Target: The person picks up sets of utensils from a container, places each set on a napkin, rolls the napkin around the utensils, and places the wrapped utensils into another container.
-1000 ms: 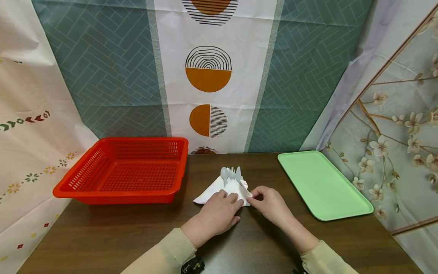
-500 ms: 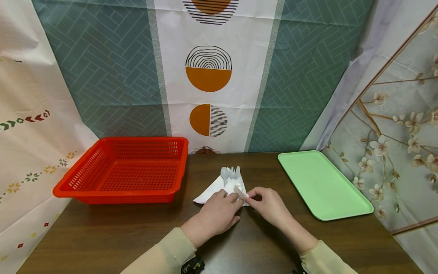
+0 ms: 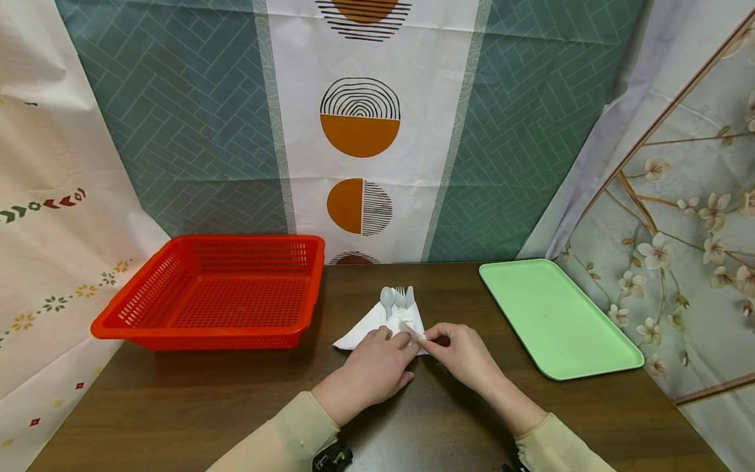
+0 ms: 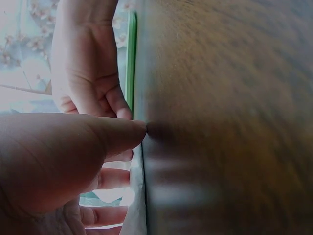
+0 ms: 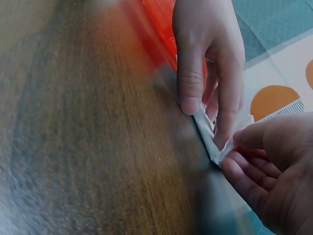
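Observation:
A white paper napkin (image 3: pixel 361 329) lies on the table, with its right flap folded inward. From its top stick out the heads of a grey plastic spoon (image 3: pixel 387 298), fork (image 3: pixel 400 299) and knife (image 3: pixel 410 297); their handles are hidden under the paper. My left hand (image 3: pixel 376 368) rests on the napkin, fingertips pressing its near middle, thumb on the table. My right hand (image 3: pixel 461 353) pinches the flap's corner between thumb and index finger, just beside the left fingertips. In the right wrist view, this right hand (image 5: pixel 279 166) holds the napkin edge close over the tabletop.
A red slotted plastic basket (image 3: pixel 212 339) stands at the back left. On the right lies a light green tray (image 3: pixel 560 318). Patterned cloth (image 3: pixel 236 131) hangs behind the brown wooden table (image 3: pixel 236 400), with more cloth at both sides.
My right hand has drawn the napkin's right corner inward to the left, folding the flap over toward the cutlery. The left hand has stayed in place.

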Motion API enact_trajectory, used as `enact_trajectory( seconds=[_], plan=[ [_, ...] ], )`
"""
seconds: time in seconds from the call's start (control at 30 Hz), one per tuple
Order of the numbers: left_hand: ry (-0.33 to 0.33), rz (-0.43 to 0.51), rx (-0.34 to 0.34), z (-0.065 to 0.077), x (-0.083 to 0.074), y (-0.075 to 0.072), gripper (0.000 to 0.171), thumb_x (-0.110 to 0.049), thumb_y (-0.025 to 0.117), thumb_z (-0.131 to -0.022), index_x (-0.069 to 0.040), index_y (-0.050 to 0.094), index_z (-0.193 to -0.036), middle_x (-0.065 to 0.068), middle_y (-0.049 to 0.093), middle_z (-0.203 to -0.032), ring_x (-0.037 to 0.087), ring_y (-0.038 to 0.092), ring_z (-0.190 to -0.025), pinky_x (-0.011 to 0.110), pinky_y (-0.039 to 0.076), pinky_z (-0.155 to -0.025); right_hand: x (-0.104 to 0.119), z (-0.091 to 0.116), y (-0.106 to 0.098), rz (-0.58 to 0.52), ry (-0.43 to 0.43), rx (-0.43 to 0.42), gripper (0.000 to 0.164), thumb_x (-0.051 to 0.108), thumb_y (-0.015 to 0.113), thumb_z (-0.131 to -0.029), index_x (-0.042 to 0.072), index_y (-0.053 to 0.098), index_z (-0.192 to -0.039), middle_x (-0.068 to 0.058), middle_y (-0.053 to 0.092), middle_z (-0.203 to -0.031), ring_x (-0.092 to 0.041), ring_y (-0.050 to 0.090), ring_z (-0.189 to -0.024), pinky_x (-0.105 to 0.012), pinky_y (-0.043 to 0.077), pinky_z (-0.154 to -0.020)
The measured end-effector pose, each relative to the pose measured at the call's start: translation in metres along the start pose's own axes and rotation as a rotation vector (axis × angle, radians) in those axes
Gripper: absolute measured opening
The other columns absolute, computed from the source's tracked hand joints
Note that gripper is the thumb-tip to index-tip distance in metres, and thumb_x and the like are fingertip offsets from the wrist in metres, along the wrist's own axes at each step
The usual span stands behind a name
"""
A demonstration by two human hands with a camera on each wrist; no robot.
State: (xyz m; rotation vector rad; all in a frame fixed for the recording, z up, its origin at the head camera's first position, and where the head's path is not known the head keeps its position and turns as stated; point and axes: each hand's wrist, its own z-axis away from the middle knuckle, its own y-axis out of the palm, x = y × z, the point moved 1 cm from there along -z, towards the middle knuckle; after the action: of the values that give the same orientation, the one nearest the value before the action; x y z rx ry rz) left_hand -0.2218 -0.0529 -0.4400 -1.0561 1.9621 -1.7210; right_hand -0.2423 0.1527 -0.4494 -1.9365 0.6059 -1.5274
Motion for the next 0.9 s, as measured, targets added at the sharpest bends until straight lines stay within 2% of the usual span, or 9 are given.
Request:
enact_trajectory(
  seconds=[0.4,0.57,0.73,0.9],
  plan=[
    [0.004,0.004,0.032,-0.0006,-0.002,0.0013,0.05,-0.05,0.078,-0.101,-0.022,0.07,-0.142,-0.004,0.068,-0.137,0.027,0.064,-0.109,0.04,0.054,-0.101,0.0007,0.0014,0.0015,0.027,-0.032,-0.019,0.005,0.02,0.087,-0.098,0.022,0.084,-0.094,0.012,0.077,-0.092,-0.009,0.066,-0.084,-0.033,0.054,-0.078],
    [0.026,-0.008,0.04,0.0002,-0.0021,0.0,0.053,-0.052,0.078,-0.101,-0.021,0.069,-0.143,-0.004,0.068,-0.137,0.028,0.065,-0.111,0.041,0.051,-0.106,0.0001,0.0013,0.0026,0.038,-0.055,-0.02,0.004,0.021,0.087,-0.098,0.022,0.084,-0.095,0.012,0.077,-0.095,-0.01,0.067,-0.087,-0.036,0.055,-0.081],
    [0.045,0.025,0.075,0.0031,0.0006,-0.0023,0.053,-0.051,0.077,-0.102,-0.021,0.068,-0.145,-0.004,0.067,-0.141,0.029,0.065,-0.121,0.043,0.047,-0.113,-0.0018,0.0011,0.0056,0.074,-0.116,-0.012,0.003,0.021,0.086,-0.098,0.019,0.084,-0.097,0.014,0.076,-0.099,-0.009,0.069,-0.092,-0.036,0.057,-0.085],
    [0.063,0.089,0.119,0.0076,0.0047,-0.0037,0.058,-0.049,0.076,-0.104,-0.021,0.064,-0.153,-0.004,0.062,-0.15,0.03,0.06,-0.136,0.049,0.044,-0.119,-0.0029,0.002,0.0075,0.097,-0.159,-0.014,0.004,0.021,0.084,-0.1,0.018,0.084,-0.097,0.015,0.076,-0.101,-0.009,0.07,-0.093,-0.035,0.058,-0.085]
  ],
)
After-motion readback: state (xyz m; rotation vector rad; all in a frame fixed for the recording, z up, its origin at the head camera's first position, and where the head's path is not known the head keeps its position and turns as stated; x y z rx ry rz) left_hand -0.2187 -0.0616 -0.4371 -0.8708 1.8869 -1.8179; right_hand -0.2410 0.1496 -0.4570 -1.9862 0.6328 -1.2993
